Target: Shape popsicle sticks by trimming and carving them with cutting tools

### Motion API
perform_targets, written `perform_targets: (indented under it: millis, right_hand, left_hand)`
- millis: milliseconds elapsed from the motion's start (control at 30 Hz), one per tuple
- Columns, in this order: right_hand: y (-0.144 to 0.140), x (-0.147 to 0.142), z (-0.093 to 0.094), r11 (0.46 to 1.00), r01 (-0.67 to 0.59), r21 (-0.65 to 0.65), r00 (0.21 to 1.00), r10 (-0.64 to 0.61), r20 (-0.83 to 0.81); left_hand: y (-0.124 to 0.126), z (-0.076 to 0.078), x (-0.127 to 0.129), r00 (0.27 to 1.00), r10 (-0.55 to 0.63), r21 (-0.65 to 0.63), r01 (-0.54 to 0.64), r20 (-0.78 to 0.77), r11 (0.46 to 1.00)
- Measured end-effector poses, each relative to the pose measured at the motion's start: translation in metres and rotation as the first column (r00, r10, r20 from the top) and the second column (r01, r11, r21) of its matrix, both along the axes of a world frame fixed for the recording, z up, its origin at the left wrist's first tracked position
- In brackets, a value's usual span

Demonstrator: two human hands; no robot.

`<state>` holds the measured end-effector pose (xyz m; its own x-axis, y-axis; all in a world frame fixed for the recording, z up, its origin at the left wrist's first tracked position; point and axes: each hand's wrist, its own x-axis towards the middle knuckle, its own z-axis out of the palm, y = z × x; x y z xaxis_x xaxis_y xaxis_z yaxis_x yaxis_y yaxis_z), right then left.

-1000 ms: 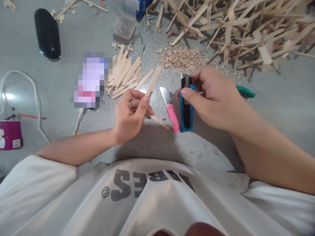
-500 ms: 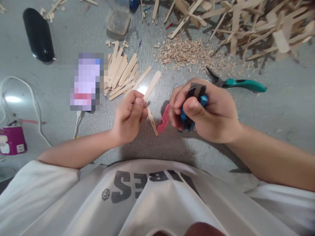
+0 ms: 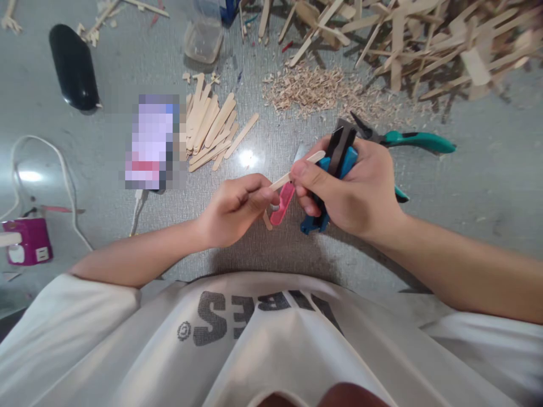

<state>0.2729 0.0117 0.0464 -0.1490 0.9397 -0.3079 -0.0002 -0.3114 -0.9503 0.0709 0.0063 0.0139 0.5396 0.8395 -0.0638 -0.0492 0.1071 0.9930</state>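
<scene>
Between the thumb and fingers of my left hand (image 3: pixel 240 209) is one end of a popsicle stick (image 3: pixel 280 182), held slantwise. My right hand (image 3: pixel 354 189) has its fingers wrapped around a blue-and-black tool (image 3: pixel 339 152) that looks like a stapler. The right thumb and a fingertip also pinch the stick near its far end, which shows just past the thumb in front of the tool. Below the stick, a pink plastic piece (image 3: pixel 280 210) lies on the table, partly covered by the fingers. Another stick (image 3: pixel 267 221) pokes out beside it.
Popsicle sticks (image 3: pixel 210 127) lie in a pile beside a blurred-out phone (image 3: pixel 148 144) with a white cable (image 3: pixel 136 212). Wood shavings (image 3: pixel 309 90) and a heap of sticks (image 3: pixel 407 42) spread behind. Green-handled pliers (image 3: pixel 418 139) lie at right, a black case (image 3: pixel 74 66) at left.
My left hand has swung the stick rightward and tilted it lower, so it now meets my right hand. The right thumb has moved left off the tool onto the stick.
</scene>
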Motion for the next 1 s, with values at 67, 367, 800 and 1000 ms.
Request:
perform_targets:
  millis: [67, 367, 800, 1000]
  right_hand:
    - [0.000, 0.000, -0.001, 0.999, 0.017, -0.040, 1.000, -0.018, -0.021]
    - [-0.007, -0.002, -0.019, 0.967, -0.232, -0.108, 0.970, 0.223, -0.093]
    - [-0.003, -0.002, -0.018, 0.949, -0.313, -0.048, 0.938, 0.316, 0.139]
    - [0.001, -0.003, -0.016, 0.952, -0.305, -0.033, 0.938, 0.306, 0.164]
  left_hand:
    - [-0.002, -0.003, -0.001, 0.989, 0.104, 0.145, -0.089, -0.101, 0.985]
    - [0.000, -0.008, 0.001, 0.925, 0.348, -0.011, -0.354, -0.153, 0.935]
    - [-0.003, -0.004, 0.002, 0.911, 0.333, 0.132, -0.309, -0.242, 0.942]
    - [-0.005, -0.005, 0.003, 0.872, 0.342, 0.187, -0.293, -0.351, 0.938]
